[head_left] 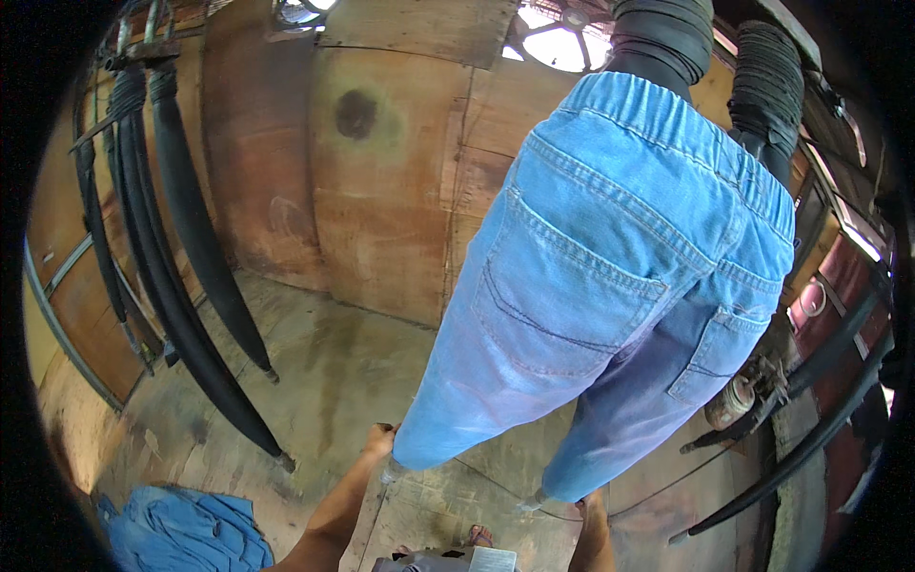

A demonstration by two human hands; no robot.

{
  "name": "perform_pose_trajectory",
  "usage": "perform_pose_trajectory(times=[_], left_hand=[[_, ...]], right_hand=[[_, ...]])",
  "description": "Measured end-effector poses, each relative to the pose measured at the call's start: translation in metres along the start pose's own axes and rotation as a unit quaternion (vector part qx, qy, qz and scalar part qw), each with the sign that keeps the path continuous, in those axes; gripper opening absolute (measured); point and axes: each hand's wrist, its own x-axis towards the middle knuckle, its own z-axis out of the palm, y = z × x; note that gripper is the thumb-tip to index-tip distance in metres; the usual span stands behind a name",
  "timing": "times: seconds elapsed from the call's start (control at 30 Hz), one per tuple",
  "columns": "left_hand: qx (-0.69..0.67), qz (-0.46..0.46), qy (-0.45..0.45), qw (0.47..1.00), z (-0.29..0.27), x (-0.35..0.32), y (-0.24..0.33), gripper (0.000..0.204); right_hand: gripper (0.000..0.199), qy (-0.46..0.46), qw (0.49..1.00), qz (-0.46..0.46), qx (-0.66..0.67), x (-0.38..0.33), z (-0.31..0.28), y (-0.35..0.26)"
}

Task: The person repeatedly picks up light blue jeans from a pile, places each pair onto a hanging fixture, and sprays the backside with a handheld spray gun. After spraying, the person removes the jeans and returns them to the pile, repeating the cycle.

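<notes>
1. In the head view, a pair of light blue jeans (610, 286) is being held up on a black stand shaped like legs, with the waist at the top and the two leg ends hanging low near the floor.
2. The left leg end is being gripped by the left hand (381, 440), which is closed on the hem.
3. The right leg end is being met by the right hand (589, 500); most of that hand is being hidden by the cloth, so it cannot be told if it is closed or open.
4. A pile of blue cloth (186, 534) is lying on the floor (324, 381) at the lower left, well apart from the jeans.
5. Long black tubes (181, 257) are being hung at the left, in front of the brown wooden wall (381, 191).
</notes>
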Motion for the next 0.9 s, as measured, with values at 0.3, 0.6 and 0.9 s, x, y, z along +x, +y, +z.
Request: perform_pose_trajectory(times=[0.3,0.6,0.9], left_hand=[[-0.056,-0.015,-0.005,0.998,0.035,-0.003,0.001,0.034],[-0.141,-0.009,0.108,0.984,0.107,-0.036,0.013,0.032],[-0.246,-0.021,0.224,0.943,0.131,-0.035,0.016,0.026]], right_hand=[[0.028,0.066,0.997,-0.006,0.037,-0.008,-0.014,0.035],[0.029,0.103,0.995,0.001,0.010,0.041,0.028,0.055],[0.027,0.111,0.988,-0.078,-0.077,0.106,0.022,0.032]])
